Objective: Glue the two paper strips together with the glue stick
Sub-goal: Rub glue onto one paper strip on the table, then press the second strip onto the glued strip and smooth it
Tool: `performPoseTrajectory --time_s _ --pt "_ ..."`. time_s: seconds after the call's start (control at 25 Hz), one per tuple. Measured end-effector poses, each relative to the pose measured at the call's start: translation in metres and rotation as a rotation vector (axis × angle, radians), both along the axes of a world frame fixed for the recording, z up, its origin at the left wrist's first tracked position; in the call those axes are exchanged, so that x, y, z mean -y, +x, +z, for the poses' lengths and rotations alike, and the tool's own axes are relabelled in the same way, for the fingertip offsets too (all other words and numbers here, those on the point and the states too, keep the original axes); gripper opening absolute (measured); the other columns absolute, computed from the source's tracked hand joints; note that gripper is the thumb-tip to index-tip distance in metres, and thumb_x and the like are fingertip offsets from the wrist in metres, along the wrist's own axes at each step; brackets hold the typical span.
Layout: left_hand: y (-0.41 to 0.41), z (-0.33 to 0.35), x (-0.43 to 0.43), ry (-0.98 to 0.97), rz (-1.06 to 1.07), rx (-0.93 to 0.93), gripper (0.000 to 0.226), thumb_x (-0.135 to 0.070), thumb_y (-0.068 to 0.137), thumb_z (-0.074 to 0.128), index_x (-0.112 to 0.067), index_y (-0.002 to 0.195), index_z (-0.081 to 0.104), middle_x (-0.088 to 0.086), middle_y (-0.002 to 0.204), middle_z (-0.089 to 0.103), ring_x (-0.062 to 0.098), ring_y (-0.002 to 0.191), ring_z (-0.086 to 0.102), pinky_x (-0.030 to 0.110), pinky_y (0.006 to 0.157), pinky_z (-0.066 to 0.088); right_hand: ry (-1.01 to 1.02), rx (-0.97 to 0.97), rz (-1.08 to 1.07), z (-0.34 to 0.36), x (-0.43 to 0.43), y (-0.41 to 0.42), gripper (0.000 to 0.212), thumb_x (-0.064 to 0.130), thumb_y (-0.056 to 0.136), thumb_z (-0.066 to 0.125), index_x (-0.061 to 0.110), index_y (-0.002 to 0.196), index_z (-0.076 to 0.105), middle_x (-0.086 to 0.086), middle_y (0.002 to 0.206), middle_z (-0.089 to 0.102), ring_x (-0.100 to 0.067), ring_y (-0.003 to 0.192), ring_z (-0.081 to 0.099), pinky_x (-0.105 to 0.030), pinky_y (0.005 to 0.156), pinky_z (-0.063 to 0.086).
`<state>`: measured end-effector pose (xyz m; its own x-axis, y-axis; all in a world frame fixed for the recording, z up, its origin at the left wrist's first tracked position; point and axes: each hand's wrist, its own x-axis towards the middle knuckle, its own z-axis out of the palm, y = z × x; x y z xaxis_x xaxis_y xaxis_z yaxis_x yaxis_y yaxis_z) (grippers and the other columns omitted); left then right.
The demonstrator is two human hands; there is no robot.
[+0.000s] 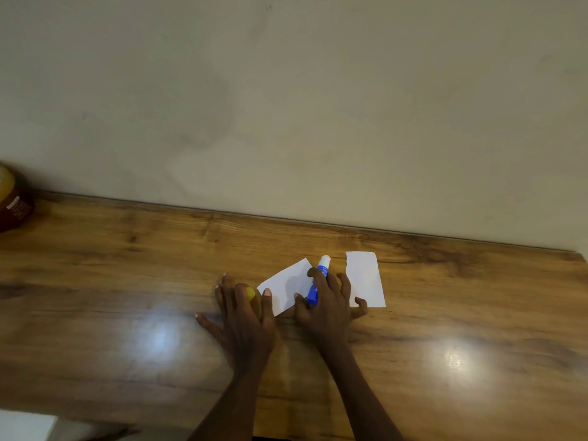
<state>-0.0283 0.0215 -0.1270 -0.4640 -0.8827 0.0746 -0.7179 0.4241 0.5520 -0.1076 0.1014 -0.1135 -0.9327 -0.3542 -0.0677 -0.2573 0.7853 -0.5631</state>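
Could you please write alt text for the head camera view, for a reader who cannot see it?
A person's right hand holds an uncapped blue glue stick between two separate white paper strips on a wooden table. The left hand lies flat beside the left strip, over a yellow cap. A jar stands at far left.

Bare forearms [359, 386], no sleeves
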Motion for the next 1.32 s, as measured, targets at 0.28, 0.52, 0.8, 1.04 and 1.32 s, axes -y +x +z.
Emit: performPoseTrajectory --time_s 0.28,0.52,0.8,1.04,1.32 --pt "0.001 0.002 0.002 0.047 -0.003 0.013 0.042 -0.037 0.085 0.048 -0.01 0.117 0.041 0.014 0.148 0.031 0.031 0.14 0.018 0.063 0.108 -0.007 0.089 0.042 -0.011 0.017 0.015 -0.007 0.057 0.029 0.073 0.063 0.029 0.124 0.039 0.0 0.136 0.045 -0.023 0.135 0.021 -0.06 0.107 0.007" --pt "0.0 0.006 0.0 0.038 0.0 -0.001 0.034 -0.032 0.085 0.049 -0.009 0.11 0.045 0.016 0.146 0.034 0.033 0.139 0.022 0.065 0.107 -0.005 -0.227 0.162 -0.079 0.016 0.003 -0.005 0.052 0.016 0.071 0.068 0.025 0.117 0.045 -0.001 0.131 0.048 -0.021 0.123 0.035 -0.046 0.109 0.024" --pt "0.0 0.008 -0.002 0.052 0.004 -0.016 0.046 -0.039 0.083 0.04 -0.007 0.115 0.042 0.017 0.146 0.033 0.033 0.139 0.023 0.066 0.107 -0.005 -0.563 0.271 -0.235 0.028 -0.016 -0.012 0.059 0.005 0.061 0.078 0.018 0.11 0.046 -0.007 0.118 0.053 -0.015 0.101 0.041 -0.044 0.1 0.036" --pt "0.001 0.008 -0.002 0.134 0.032 -0.069 0.034 -0.035 0.085 0.048 -0.012 0.11 0.041 0.017 0.144 0.035 0.035 0.135 0.03 0.065 0.108 -0.005 -0.757 0.373 -0.344 0.039 -0.026 -0.012 0.051 0.001 0.068 0.072 0.017 0.109 0.045 -0.011 0.112 0.056 -0.019 0.095 0.053 -0.038 0.095 0.046" --pt "0.002 0.025 -0.007 0.204 0.063 -0.337 0.03 -0.029 0.085 0.047 -0.006 0.105 0.051 0.021 0.138 0.044 0.04 0.125 0.042 0.064 0.11 0.001 -0.94 0.192 -0.301 0.056 -0.09 -0.013 0.018 0.012 0.09 0.046 0.022 0.1 0.056 -0.009 0.108 0.059 -0.027 0.104 0.053 -0.021 0.088 0.045"
